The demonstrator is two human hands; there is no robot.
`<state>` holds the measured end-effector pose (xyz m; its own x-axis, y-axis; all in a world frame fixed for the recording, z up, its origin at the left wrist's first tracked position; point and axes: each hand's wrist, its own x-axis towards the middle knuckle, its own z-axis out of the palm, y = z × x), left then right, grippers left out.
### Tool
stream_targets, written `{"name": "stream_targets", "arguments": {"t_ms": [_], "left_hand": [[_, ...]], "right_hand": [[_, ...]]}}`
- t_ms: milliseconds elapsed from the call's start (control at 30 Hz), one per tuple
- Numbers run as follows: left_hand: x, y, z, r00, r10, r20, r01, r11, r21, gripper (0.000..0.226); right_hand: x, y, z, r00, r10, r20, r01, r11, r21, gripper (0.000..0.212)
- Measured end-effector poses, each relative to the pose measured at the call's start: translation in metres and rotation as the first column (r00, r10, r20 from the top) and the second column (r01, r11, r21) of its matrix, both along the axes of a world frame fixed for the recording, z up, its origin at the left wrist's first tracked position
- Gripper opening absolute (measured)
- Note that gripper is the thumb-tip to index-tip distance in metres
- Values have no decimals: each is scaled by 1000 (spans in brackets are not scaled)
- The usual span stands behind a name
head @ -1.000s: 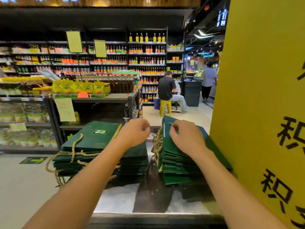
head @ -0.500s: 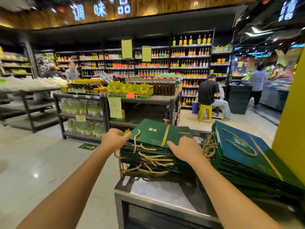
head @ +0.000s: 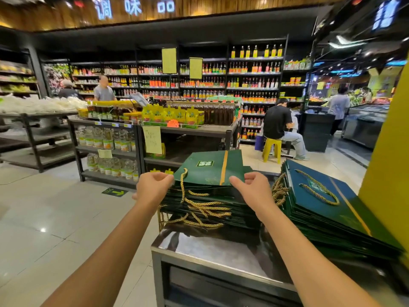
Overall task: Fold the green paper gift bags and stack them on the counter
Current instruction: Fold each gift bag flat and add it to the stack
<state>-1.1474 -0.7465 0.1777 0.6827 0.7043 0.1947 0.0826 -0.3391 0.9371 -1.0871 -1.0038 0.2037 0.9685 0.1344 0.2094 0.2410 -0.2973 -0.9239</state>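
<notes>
While a person point(head: 277, 122) sits by the sauce shelves point(head: 254, 83) behind, the left hand point(head: 152, 189) and right hand point(head: 250, 187) hold the top bag point(head: 210, 171) tilted up off its pile.

From where I stand, each hand pinches a near corner of that flat green bag with its fingers curled over the edge. The bag's far end is tipped up above the left stack point(head: 210, 218) on the steel bench point(head: 210, 247), and a second stack point(head: 327, 209) lies just beside it, near the yellow pillar point(head: 385, 173). I'd judge the bag light and fairly stiff: coated card that keeps a crease, probably a bit slick, and likely to dent if squeezed hard. The corners look like a sound hold. The gold rope handles point(head: 205, 207) dangle loose off the front and could snag, so fingers are best kept on the paper edge.
</notes>
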Motion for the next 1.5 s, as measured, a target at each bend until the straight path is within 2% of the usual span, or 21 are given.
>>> {"name": "stream_targets", "arguments": {"t_ms": [133,233,300,433,533,633,733,800,900,967,1033,1100,1200,1333,1433,1500], "left_hand": [[-19,-29,16,992,-48,117,57,996,-73,14],[-35,-40,19,976,-118,182,138,985,-103,15],[-46,-44,14,967,-162,197,193,970,-151,13],[-59,-59,-6,949,-196,248,276,894,-353,19],[-64,-72,-21,956,-159,245,252,873,-417,21],[-59,-76,-36,969,-165,181,229,873,-430,37],[-55,-82,-48,962,-227,150,271,851,-449,43],[-54,-88,-50,954,-260,150,300,848,-436,32],[-52,-96,-53,946,-294,140,325,862,-389,24],[-50,-99,-54,952,-276,133,306,882,-358,22],[-48,-103,-54,956,-263,132,292,900,-325,21],[-47,-109,-55,958,-255,132,283,912,-296,20],[-43,-121,-56,957,-253,143,284,918,-275,17],[-41,-134,-58,944,-292,154,324,908,-267,18],[-41,-136,-59,945,-289,150,319,914,-249,19],[-42,-136,-59,947,-289,141,315,919,-237,21]], "right_hand": [[-2,-9,7,993,89,-82,-61,953,296,37],[-14,-21,5,990,110,-86,-66,911,407,33],[-24,-32,-4,989,119,-88,-67,891,448,30],[-45,-48,-27,984,148,-97,-83,869,488,30],[-56,-57,-46,983,154,-103,-85,869,488,32],[-63,-67,-57,980,157,-124,-81,880,468,35],[-66,-78,-68,977,152,-149,-85,920,381,38],[-66,-85,-75,987,107,-121,-77,970,229,43],[-65,-92,-84,998,-30,49,33,997,-67,44],[-67,-93,-87,975,-111,191,157,957,-245,45],[-71,-93,-90,950,-147,274,237,913,-332,43],[-77,-90,-93,946,-95,310,196,928,-316,33],[-90,-80,-95,936,97,338,9,954,-298,23],[-103,-66,-98,925,255,282,-132,911,-391,40],[-106,-61,-95,931,290,221,-133,835,-534,57],[-106,-60,-93,929,303,211,-126,797,-591,54]]}}
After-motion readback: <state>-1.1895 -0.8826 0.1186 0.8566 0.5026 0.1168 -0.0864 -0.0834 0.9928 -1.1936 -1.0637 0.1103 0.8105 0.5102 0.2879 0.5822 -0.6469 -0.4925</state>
